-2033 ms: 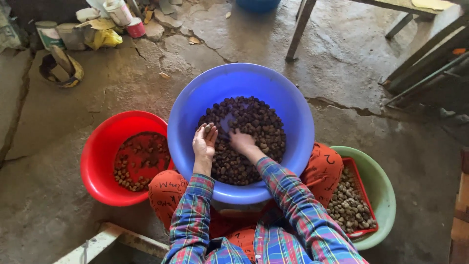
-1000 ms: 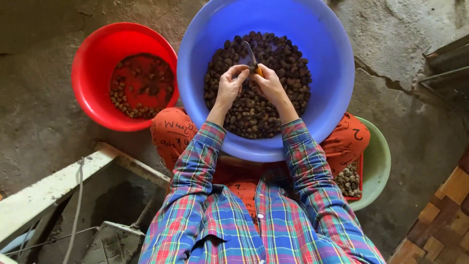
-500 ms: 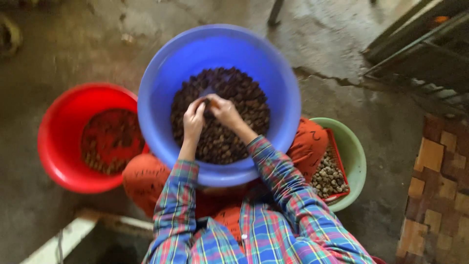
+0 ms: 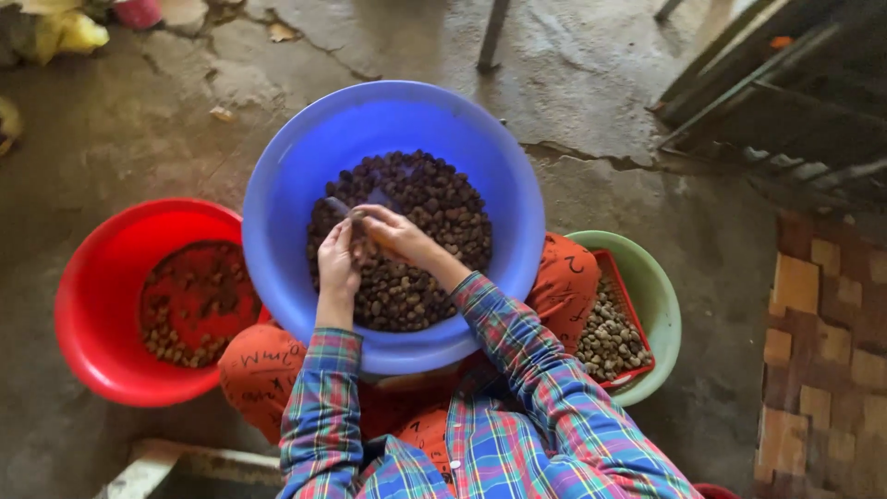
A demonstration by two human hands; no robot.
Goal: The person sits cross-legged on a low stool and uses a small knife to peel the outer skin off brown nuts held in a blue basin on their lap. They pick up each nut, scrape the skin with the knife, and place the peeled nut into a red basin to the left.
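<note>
A big blue basin on my lap holds a heap of dark brown nuts. Both my hands meet above the heap. My left hand pinches one small dark nut between its fingers. My right hand grips a small knife with an orange handle; its blade points left, touching the nut at my left fingertips. Both sleeves are plaid.
A red basin with a thin layer of brown pieces sits on the floor at my left. A green bowl with a red tray of paler nuts is at my right. Cracked concrete floor, table legs beyond, dark slats at right.
The view keeps shifting. My hands have come together over the heap; the left holds a nut and the right brings the knife blade to it.
</note>
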